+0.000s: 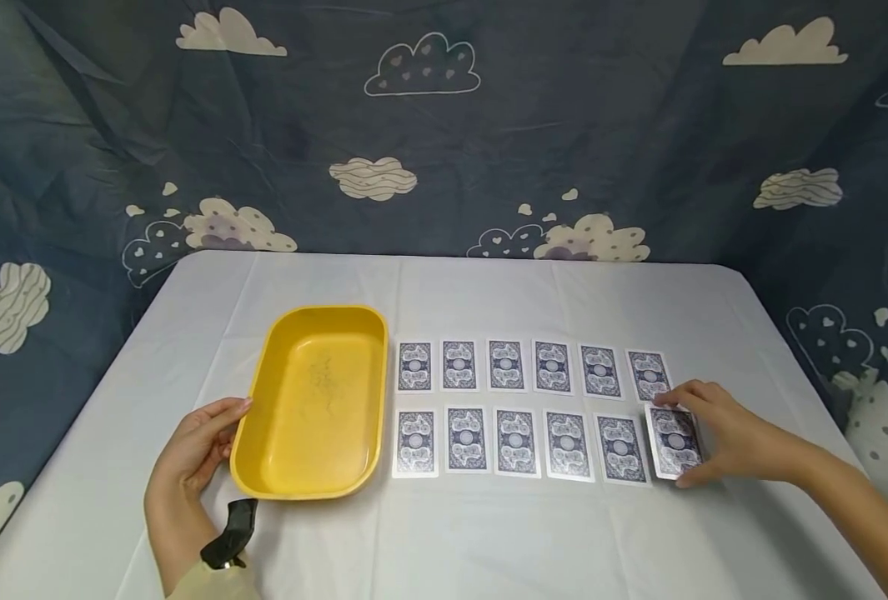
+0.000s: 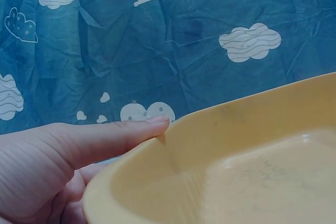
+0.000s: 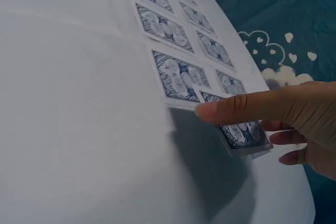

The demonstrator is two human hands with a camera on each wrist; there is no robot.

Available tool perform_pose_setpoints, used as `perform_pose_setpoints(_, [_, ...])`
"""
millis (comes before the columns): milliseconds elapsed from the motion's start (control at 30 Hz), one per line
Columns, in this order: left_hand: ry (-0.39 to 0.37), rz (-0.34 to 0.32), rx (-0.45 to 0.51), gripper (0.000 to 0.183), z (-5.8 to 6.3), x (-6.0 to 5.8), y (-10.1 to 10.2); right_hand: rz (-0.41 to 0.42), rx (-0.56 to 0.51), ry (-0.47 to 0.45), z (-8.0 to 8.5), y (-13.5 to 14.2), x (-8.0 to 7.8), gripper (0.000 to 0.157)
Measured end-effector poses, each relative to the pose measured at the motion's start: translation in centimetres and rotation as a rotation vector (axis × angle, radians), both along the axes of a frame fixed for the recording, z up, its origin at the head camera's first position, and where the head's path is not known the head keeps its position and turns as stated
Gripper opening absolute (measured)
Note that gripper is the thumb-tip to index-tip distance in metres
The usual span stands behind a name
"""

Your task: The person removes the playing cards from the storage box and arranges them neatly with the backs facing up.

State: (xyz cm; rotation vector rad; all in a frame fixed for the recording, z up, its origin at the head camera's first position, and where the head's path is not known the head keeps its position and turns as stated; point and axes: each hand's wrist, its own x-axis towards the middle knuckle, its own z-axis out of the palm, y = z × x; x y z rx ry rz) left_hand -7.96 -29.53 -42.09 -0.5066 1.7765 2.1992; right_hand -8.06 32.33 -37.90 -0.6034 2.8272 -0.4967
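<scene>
My left hand (image 1: 198, 450) grips the left rim of a yellow plastic tray (image 1: 308, 454). In the left wrist view the thumb (image 2: 123, 136) lies along the rim and the other fingers are partly hidden below. At the right end of the rows, my right hand (image 1: 732, 433) holds playing cards (image 1: 674, 442) by their short ends, patterned back up. They sit slightly above the cloth and cast a shadow; how many are in this thin stack I cannot tell. Beside it lies a face-down card (image 1: 622, 450) of the near row.
Two rows of face-down playing cards (image 1: 505, 365) run across the table to the right of the tray. A white cloth (image 1: 489, 533) covers the table. Behind it hangs a dark blue curtain (image 1: 444, 125) with a cloud print. A black band (image 1: 231, 533) circles the left wrist.
</scene>
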Motion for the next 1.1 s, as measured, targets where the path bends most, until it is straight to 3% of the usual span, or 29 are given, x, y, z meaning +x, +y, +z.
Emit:
perform_pose_setpoints(200, [0.007,0.007,0.013,0.011,0.0,0.0,-0.1,-0.024,-0.016,-0.094,-1.1,0.7,0.4,0.093])
perform_pose_setpoints(933, [0.025,-0.018,0.062,0.014,-0.1,0.0,-0.1,-0.066,0.021,-0.062,-1.9,1.0,1.5,0.095])
perform_pose_setpoints(1100, [0.008,-0.033,-0.009,0.015,-0.3,0.1,-0.5,-0.084,0.009,0.007,-2.1,0.4,1.5,0.093])
